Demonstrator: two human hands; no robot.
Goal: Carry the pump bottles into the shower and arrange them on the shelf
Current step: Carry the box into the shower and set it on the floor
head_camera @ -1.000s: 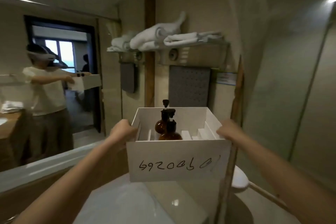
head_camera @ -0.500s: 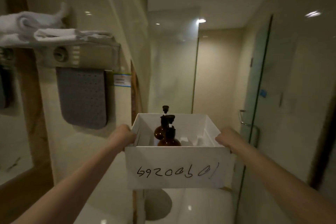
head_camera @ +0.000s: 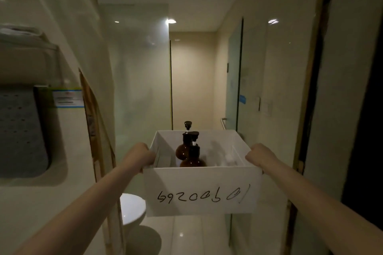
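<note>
A white box (head_camera: 202,190) with handwritten digits on its near wall is held out in front of me at chest height. My left hand (head_camera: 143,156) grips its left rim and my right hand (head_camera: 260,156) grips its right rim. Inside stand two amber pump bottles with black pumps, one in front (head_camera: 192,159) and one behind it (head_camera: 182,150). A third black pump head (head_camera: 188,125) pokes up at the back. White dividers fill the right half of the box.
A frosted glass panel (head_camera: 136,80) stands ahead on the left, a glass door (head_camera: 234,76) with a bar handle (head_camera: 223,122) on the right. A toilet (head_camera: 132,211) sits low left. A grey mat (head_camera: 19,130) hangs on the left wall under a rack.
My view has turned right, from the mirror and towel rack toward the corridor with the glass shower panels. The box stays gripped by both hands, and the bottles have not shifted.
</note>
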